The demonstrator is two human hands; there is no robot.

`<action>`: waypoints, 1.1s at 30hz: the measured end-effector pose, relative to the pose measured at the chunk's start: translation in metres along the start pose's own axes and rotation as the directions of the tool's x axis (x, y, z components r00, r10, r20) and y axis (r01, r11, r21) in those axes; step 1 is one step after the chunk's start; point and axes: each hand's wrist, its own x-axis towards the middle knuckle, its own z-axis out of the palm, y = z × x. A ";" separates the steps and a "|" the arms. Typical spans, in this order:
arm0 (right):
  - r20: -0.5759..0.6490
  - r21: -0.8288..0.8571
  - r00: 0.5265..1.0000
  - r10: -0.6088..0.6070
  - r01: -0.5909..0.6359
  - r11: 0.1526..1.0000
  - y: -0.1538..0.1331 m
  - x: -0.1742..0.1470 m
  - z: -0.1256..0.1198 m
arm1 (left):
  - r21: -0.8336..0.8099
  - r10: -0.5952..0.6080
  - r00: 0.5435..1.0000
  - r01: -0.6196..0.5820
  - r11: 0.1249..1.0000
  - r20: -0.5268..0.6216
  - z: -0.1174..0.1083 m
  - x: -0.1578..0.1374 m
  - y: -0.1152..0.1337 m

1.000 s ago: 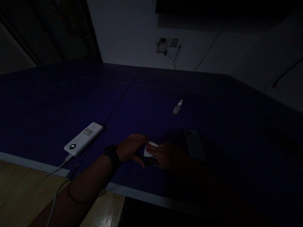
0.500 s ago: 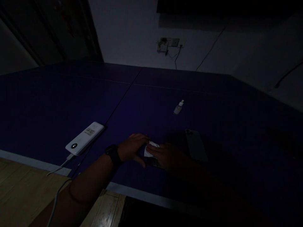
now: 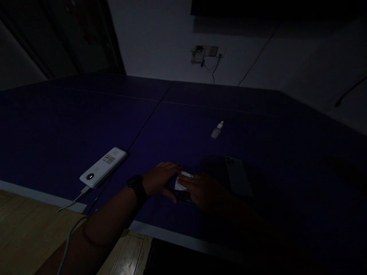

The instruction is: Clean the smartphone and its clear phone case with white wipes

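Note:
On the dark blue tabletop lies a dark, flat, glossy object, mostly hidden by my hands; its kind is hard to make out in the dim light. My left hand, with a black watch on the wrist, steadies it, thumb at the near side and fingers at the far side. Pressed on its top is a folded white wipe, under the fingers of my right hand. Just right of that hand a phone lies with its camera side up.
A white power bank with a cable plugged in lies at the left. Farther back on the table lies a small clear dropper bottle with a white top. Wall sockets with cords are behind.
Hardly anything differs. Both hands keep their places, with the white wipe under the right fingers; the view has shifted very slightly.

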 end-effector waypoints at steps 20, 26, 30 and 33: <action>0.103 -0.147 0.992 0.077 -0.061 0.987 0.000 -0.029 -0.007 | -0.038 -0.011 1.000 0.012 0.999 0.023 -0.002 0.000 0.001; 0.025 -0.107 0.998 0.053 -0.050 0.993 0.004 -0.038 0.000 | -0.042 -0.012 1.000 0.013 0.999 0.016 -0.001 0.000 0.001; 0.010 -0.093 0.998 0.064 -0.063 0.994 0.002 -0.037 -0.004 | -0.029 -0.012 1.000 0.012 1.000 0.020 -0.002 0.000 0.000; 0.015 -0.092 0.998 0.057 -0.056 0.994 0.001 -0.038 -0.007 | -0.029 -0.009 1.000 0.010 1.000 0.020 -0.002 0.000 0.000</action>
